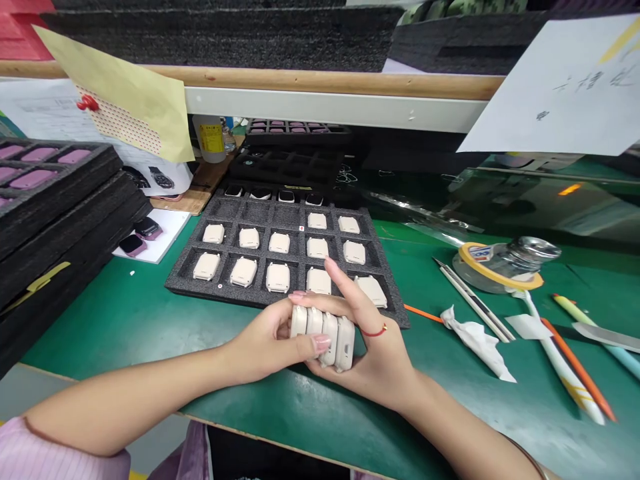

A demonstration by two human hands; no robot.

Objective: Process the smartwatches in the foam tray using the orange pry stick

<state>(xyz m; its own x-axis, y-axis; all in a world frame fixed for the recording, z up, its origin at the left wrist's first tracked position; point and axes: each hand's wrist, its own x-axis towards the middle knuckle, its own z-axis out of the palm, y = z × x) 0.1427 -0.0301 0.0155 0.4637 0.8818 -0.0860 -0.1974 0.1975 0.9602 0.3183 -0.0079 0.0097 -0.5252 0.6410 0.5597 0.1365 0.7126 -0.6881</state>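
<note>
Several cream-coloured smartwatch cases (323,340) stand pressed side by side in a row above the green bench mat (250,373). My left hand (265,343) grips them from the left, with its thumb across their front. My right hand (365,333) holds them from the right, its index finger raised and a red string around the wrist. Just beyond my fingers lies a black foam tray (295,217) with cream watch cases (279,277) sitting in its compartments. Some compartments near my hands are hidden.
Stacked black foam trays (60,200) with pink watches stand at the left. Darker trays (285,163) lie behind. To the right are a tape roll (495,267), a crumpled tissue (475,340), pens (575,353) and a metal tool (473,300). Paper sheets hang above.
</note>
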